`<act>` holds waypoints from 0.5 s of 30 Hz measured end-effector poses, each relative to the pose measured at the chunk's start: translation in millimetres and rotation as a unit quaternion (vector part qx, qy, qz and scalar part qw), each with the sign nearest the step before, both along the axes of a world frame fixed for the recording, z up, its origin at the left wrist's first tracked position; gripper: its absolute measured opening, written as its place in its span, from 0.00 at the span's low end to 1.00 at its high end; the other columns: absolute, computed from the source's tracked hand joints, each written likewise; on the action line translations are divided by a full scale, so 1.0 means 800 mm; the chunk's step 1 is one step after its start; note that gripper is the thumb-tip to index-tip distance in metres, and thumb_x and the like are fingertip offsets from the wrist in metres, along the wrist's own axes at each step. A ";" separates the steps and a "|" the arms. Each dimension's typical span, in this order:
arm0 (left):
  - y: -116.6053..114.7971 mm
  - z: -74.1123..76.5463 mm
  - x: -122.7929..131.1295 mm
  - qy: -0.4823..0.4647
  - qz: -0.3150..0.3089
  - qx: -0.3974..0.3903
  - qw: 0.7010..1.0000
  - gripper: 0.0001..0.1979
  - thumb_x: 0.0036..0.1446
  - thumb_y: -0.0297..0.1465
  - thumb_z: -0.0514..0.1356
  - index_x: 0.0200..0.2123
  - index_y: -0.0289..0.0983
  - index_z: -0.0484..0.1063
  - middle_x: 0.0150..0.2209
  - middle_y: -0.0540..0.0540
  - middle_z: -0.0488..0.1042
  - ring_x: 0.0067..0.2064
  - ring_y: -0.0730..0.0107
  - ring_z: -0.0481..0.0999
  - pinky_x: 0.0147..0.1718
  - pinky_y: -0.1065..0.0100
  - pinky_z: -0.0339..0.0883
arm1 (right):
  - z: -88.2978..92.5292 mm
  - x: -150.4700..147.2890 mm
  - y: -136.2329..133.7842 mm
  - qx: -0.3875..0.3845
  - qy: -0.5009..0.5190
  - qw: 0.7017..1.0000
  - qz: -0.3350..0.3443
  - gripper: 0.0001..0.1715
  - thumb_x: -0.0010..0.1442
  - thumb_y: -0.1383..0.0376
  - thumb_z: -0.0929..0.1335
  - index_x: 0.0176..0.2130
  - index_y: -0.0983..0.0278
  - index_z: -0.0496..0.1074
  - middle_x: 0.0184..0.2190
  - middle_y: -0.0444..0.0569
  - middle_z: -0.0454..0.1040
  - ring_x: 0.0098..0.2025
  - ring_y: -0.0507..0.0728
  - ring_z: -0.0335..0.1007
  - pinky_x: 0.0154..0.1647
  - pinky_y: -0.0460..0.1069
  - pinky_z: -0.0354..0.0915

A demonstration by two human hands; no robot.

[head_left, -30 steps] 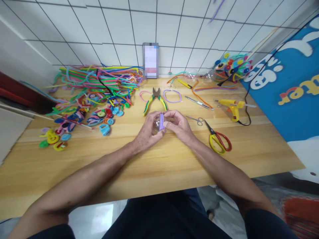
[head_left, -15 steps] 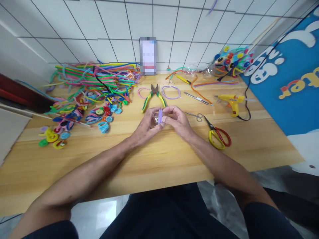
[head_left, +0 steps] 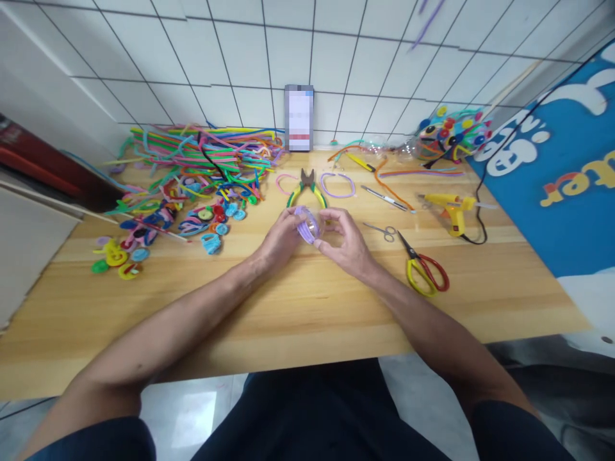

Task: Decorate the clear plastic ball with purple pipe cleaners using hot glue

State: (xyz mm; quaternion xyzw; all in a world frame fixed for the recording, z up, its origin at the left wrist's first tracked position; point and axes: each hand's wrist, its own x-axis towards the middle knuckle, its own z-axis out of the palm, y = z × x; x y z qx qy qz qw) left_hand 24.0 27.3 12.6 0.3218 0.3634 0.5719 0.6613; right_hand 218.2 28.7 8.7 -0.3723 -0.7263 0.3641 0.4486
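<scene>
Our left hand (head_left: 283, 234) gripped a purple pipe-cleaner band (head_left: 304, 232), our right hand (head_left: 346, 241) its clear ball (head_left: 315, 222), pliers (head_left: 307, 180) just beyond; apparently mid-fitting, we likely needed even pressure next.

Wooden table (head_left: 312, 307) is carrying bundled fuzzy stems (head_left: 192, 152), back left | pliers (head_left: 307, 180), purple ring (head_left: 340, 196) are lying mid-table | red-and-yellow scissors (head_left: 414, 255), yellow glue gun (head_left: 452, 206) are resting right

Purple-banded clear dome (head_left: 308, 226) in two-handed grip (head_left: 350, 246)

Glossy, clear plastic-looking shell (head_left: 316, 223)
</scene>
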 end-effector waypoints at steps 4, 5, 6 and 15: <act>-0.007 0.009 0.002 -0.040 -0.010 -0.021 0.999 0.20 0.51 0.38 0.78 0.42 0.39 0.75 0.40 0.49 0.81 0.43 0.63 0.81 0.45 0.63 0.73 | -0.006 0.001 0.002 0.023 -0.021 1.000 0.004 0.31 0.62 0.60 0.78 0.62 0.54 0.72 0.64 0.55 0.75 0.66 0.67 0.74 0.63 0.65 0.79; -0.007 0.009 0.002 -0.042 -0.010 -0.022 0.999 0.21 0.51 0.38 0.79 0.42 0.39 0.75 0.40 0.50 0.81 0.43 0.64 0.80 0.45 0.63 0.73 | -0.007 0.002 0.002 0.025 -0.023 0.999 0.004 0.31 0.63 0.60 0.78 0.62 0.54 0.72 0.64 0.55 0.75 0.66 0.67 0.74 0.63 0.64 0.79; -0.007 0.009 0.003 -0.041 -0.010 -0.021 0.999 0.22 0.50 0.38 0.79 0.43 0.39 0.75 0.40 0.50 0.80 0.43 0.64 0.80 0.45 0.63 0.73 | -0.008 0.002 0.003 0.028 -0.024 0.999 0.003 0.32 0.63 0.60 0.78 0.63 0.53 0.72 0.64 0.55 0.75 0.65 0.67 0.75 0.63 0.64 0.79; -0.004 0.002 0.005 0.024 0.025 0.004 0.999 0.24 0.51 0.40 0.76 0.47 0.41 0.73 0.45 0.50 0.78 0.49 0.61 0.78 0.49 0.62 0.72 | 0.008 0.006 -0.002 0.228 -0.088 0.970 -0.011 0.24 0.66 0.67 0.76 0.60 0.53 0.76 0.59 0.55 0.77 0.64 0.68 0.75 0.66 0.68 0.76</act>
